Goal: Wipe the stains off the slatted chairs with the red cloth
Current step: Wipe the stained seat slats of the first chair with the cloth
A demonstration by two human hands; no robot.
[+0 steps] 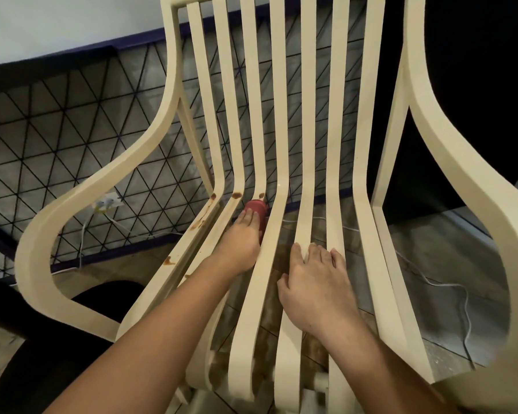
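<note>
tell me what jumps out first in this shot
The cream slatted chair fills the view, with brown stains on its left slats near the seat's bend. The left hand presses a red cloth onto a slat there, while the right hand rests on the middle slats.

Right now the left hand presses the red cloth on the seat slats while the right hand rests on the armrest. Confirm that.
Wrong on one point: the head view shows the right hand resting on the middle seat slats, not the armrest. The left hand does press the red cloth on the slats.
</note>
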